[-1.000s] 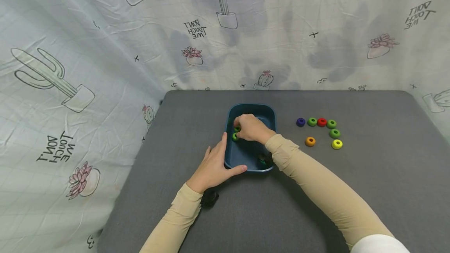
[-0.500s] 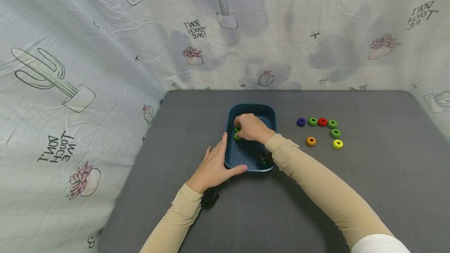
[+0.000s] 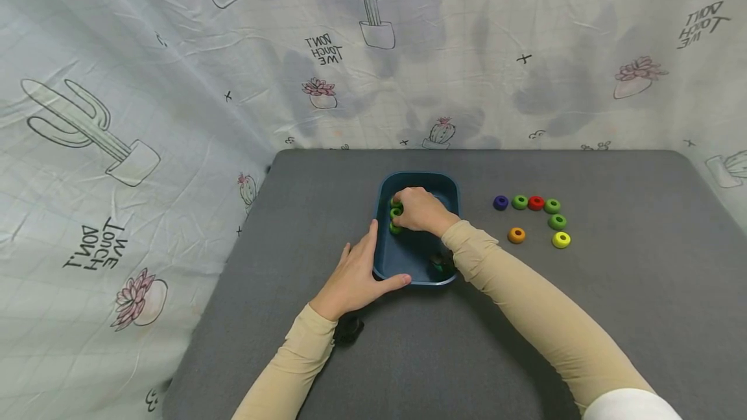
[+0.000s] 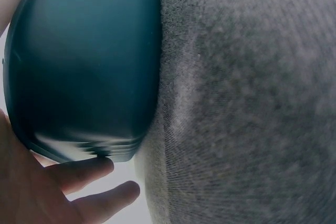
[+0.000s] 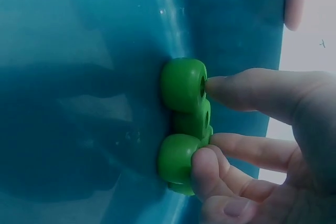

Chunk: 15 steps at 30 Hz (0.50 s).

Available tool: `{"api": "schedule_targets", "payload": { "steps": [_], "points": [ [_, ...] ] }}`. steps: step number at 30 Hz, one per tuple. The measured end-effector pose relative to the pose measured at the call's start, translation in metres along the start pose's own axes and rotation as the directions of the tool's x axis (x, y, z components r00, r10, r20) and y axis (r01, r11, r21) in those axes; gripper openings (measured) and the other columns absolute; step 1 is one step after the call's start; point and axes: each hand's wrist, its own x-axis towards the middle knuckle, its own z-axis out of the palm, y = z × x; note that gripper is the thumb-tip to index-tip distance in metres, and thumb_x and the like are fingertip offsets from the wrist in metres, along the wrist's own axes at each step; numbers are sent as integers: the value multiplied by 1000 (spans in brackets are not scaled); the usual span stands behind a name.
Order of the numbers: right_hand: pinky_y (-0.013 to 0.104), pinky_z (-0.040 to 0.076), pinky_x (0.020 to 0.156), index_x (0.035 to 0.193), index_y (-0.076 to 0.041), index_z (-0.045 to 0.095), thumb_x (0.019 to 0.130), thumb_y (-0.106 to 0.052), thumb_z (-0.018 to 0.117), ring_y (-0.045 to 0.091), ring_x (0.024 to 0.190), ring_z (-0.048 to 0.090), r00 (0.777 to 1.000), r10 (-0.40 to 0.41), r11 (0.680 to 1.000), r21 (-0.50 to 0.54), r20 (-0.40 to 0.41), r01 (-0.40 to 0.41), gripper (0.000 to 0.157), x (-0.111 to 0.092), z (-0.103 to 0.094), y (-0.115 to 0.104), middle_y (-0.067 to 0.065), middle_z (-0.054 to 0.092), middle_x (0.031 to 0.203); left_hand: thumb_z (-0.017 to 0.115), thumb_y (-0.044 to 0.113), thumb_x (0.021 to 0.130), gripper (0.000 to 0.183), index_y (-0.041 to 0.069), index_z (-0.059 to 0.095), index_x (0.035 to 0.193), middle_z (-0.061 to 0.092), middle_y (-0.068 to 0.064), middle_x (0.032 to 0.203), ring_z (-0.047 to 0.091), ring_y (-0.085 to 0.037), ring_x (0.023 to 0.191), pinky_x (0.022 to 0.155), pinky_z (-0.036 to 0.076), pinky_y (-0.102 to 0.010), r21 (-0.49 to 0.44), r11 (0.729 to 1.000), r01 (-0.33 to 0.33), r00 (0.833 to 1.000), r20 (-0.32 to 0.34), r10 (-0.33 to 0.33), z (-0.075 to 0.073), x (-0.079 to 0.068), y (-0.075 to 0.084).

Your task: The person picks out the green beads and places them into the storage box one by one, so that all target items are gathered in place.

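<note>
A deep blue-teal tray (image 3: pixel 428 283) stands on the grey table. My left hand (image 3: pixel 353 280) lies against its near left corner, fingers stretched along the outer wall and thumb over the near rim. The left wrist view shows extended fingers (image 4: pixel 86 174) beside the tray's wall (image 4: pixel 89 66). Inside, my right hand (image 3: pixel 425 210) pinches at a row of green beads (image 3: pixel 395 228) along the left wall. Up close, the thumb tip meets one holed green bead (image 5: pixel 181 85), while other fingertips press on a second green bead (image 5: pixel 177 158); more green shows between them, partly hidden.
Right of the tray lie loose beads: a blue bead (image 3: pixel 500 203), an orange bead (image 3: pixel 516 235), a red bead (image 3: pixel 536 203), a yellow bead (image 3: pixel 561 240) and several green beads (image 3: pixel 557 221). A patterned curtain (image 3: pixel 467 50) hangs behind the table (image 3: pixel 327 193).
My right hand has shifted slightly toward the tray's far end and to the right. Three green beads now show in line at its fingers, where two showed before. My left hand stays put.
</note>
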Motion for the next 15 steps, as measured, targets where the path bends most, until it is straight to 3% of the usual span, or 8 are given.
{"api": "schedule_targets", "payload": {
  "steps": [5, 9, 15],
  "points": [
    [47, 57, 99, 140, 0, 64, 96, -22, 75, 34, 117, 68, 1000, -6, 1000, -5, 5, 6, 50, -2, -3, 0, 21, 63, 141, 65, 76, 87, 123, 13, -2, 169, 17, -8, 174, 24, -26, 160, 127, 10, -67, 1, 1000, 2, 1000, 2, -2, 0, 0, 0],
    [45, 59, 94, 141, -1, 64, 97, -24, 73, 29, 107, 70, 1000, -15, 1000, -1, -7, 15, 50, -5, -9, 2, 20, 64, 140, 65, 77, 87, 124, 13, -2, 169, 17, -9, 174, 24, -27, 160, 126, 9, -68, -2, 1000, 3, 1000, 2, -3, 0, 0, 0],
    [44, 60, 81, 142, -2, 62, 100, -26, 71, 27, 87, 72, 998, -27, 998, 51, -48, 29, 49, -13, -25, 7, 19, 73, 119, 64, 79, 87, 124, 13, -3, 169, 16, -9, 175, 24, -28, 160, 126, 10, -69, -9, 1000, 6, 1000, 2, -6, 0, 0, 0]
  ]
}}
